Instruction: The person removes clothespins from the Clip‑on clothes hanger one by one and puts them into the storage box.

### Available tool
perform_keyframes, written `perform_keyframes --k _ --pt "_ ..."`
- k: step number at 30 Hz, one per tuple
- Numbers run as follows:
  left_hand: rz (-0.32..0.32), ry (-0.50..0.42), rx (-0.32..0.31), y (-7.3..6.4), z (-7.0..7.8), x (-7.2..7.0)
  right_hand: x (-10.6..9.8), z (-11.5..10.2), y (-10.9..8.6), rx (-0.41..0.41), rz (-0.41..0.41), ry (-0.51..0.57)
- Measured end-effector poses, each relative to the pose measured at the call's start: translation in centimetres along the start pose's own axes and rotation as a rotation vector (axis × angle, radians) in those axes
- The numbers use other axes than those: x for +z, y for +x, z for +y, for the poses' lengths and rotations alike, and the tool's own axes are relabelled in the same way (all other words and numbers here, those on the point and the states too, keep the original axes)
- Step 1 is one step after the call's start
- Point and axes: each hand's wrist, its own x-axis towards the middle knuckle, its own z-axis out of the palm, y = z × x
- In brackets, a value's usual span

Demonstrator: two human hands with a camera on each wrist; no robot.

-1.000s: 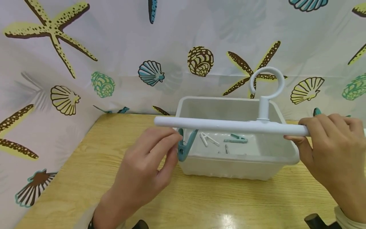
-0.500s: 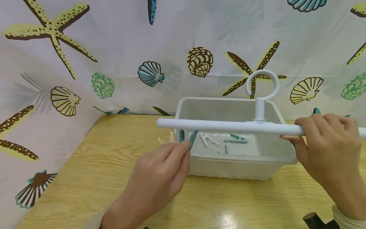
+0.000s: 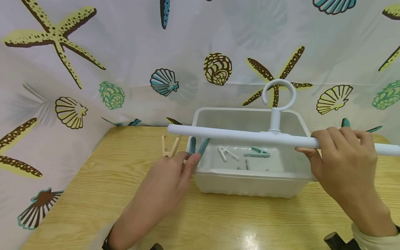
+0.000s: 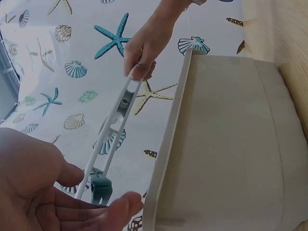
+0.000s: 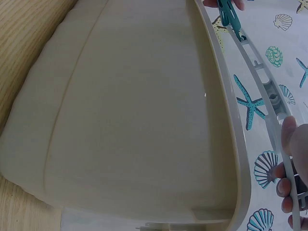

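My right hand (image 3: pixel 345 173) grips the straight bar of a white plastic hanger (image 3: pixel 237 134), held above the front of a white basin with its round hook upward. Near the bar's left end, a teal clothespin (image 3: pixel 202 147) sits on the hanger, its legs up. The thumb and index finger of my left hand (image 3: pixel 162 184) are on either side of its lower part; in the left wrist view the teal clothespin (image 4: pixel 101 186) shows between them. A pale yellow clothespin (image 3: pixel 175 146) sticks up past the left knuckles, its lower end hidden by the hand.
In the white basin (image 3: pixel 243 185) lie a white clothespin (image 3: pixel 222 154), a teal clothespin (image 3: pixel 257 155) and small pieces. The basin stands on a wooden table (image 3: pixel 103 180), against a shell-print cloth (image 3: pixel 137 62) at the back and left.
The hanger and right hand have shifted left. The left hand went right and lower along the teal clothespin, then back left. The yellow clothespin has come into view and moved left with the hand.
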Motion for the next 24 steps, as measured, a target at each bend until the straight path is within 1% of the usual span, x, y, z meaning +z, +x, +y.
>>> perform_keyframes --k 4,7,12,14,16,18,19,20,22,24 --pt "-0.043 -0.164 -0.021 0.5 -0.7 -0.4 0.0 -0.3 0.2 -0.02 0.004 -0.014" --pt "-0.076 -0.333 -0.045 0.8 -1.2 -0.4 0.0 -0.4 0.4 -0.028 -0.006 -0.022" --pt "-0.108 -0.572 -0.079 0.8 -1.8 -0.2 0.0 -0.7 0.4 -0.026 -0.02 -0.012" --pt "-0.146 -0.697 -0.072 0.6 -2.1 0.0 0.0 -0.8 0.4 -0.027 -0.02 -0.006" --pt "-0.183 -0.824 -0.05 0.5 -2.3 0.3 0.1 -0.9 0.5 -0.03 -0.026 0.001" --pt "-0.194 -0.925 -0.022 0.3 -2.6 0.7 0.1 -1.1 0.6 -0.033 -0.03 0.009" --pt "-0.183 -0.951 -0.007 0.2 -2.7 0.8 0.1 -1.1 0.6 -0.034 -0.032 0.012" --pt "-0.15 -0.937 0.01 0.1 -2.8 1.0 0.2 -1.2 0.6 -0.035 -0.037 0.014" --pt "-0.046 -0.833 0.043 0.0 -2.8 1.2 0.2 -1.2 0.6 -0.033 -0.044 0.018" --pt "0.063 -0.684 0.088 -0.1 -2.7 1.3 0.2 -1.3 0.6 -0.03 -0.053 0.018"
